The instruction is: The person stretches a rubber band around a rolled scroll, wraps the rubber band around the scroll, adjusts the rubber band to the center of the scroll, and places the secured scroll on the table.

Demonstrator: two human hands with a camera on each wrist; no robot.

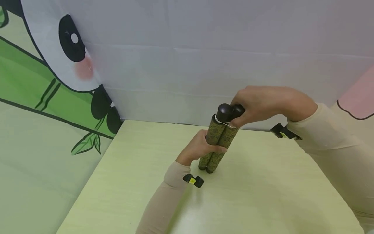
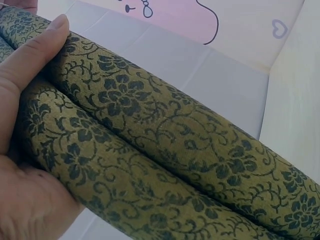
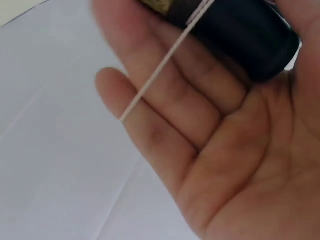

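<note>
A brocade scroll (image 1: 217,130) with two rolls side by side, green-gold with dark flowers, stands tilted, its lower ends at the table. My left hand (image 1: 200,145) grips both rolls around the middle; in the left wrist view the thumb (image 2: 37,47) lies across them. At the top, my right hand (image 1: 264,103) holds the black end knobs (image 1: 224,112). A thin white cord (image 1: 222,123) loops around the rolls just under the knobs. In the right wrist view this cord (image 3: 162,65) stretches across the fingers to one fingertip, beside a dark knob (image 3: 250,37).
The pale yellow table (image 1: 248,195) reaches back to a whitish cloth backdrop (image 1: 187,65). Cartoon prints, including green bamboo (image 1: 58,87), cover the left side. Black straps (image 1: 193,180) sit on both beige sleeves.
</note>
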